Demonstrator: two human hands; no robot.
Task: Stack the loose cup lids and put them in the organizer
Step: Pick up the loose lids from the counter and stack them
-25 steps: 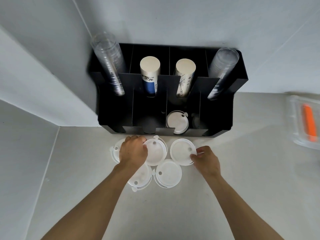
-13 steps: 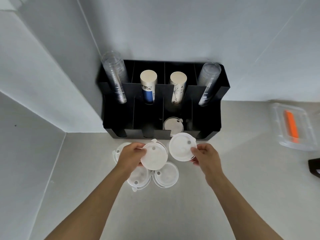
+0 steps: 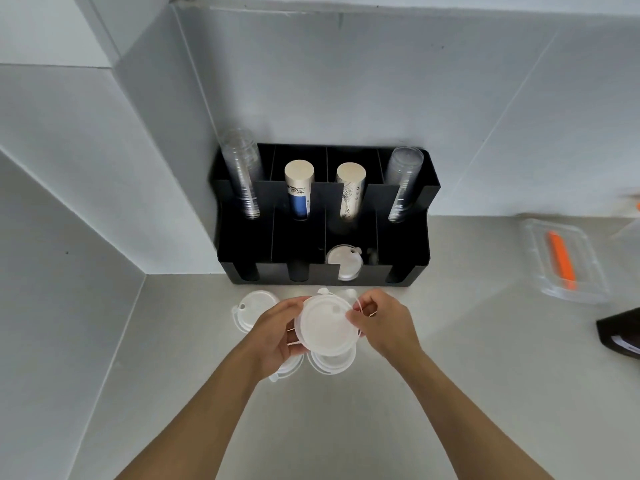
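Both hands hold white cup lids point(image 3: 325, 325) pressed together above the counter. My left hand point(image 3: 277, 332) grips their left edge and my right hand point(image 3: 381, 323) pinches their right edge. Loose white lids lie on the counter: one at the left point(image 3: 254, 304), one partly under the held lids point(image 3: 334, 363), one mostly hidden under my left hand point(image 3: 287, 368). The black organizer point(image 3: 408, 268) stands against the wall just beyond. Its third front slot holds a white lid point(image 3: 343, 259).
The organizer's back slots hold two clear cup stacks point(image 3: 242, 174) point(image 3: 403, 181) and two paper cup stacks point(image 3: 298, 188) point(image 3: 349, 192). A clear tray point(image 3: 585, 271) with an orange object sits at the right. A dark object point(image 3: 623, 336) lies at the right edge. Walls form a corner at left.
Each hand lifted a lid off the counter. The two lids have come together between my hands, and the view has pulled back from the organizer.
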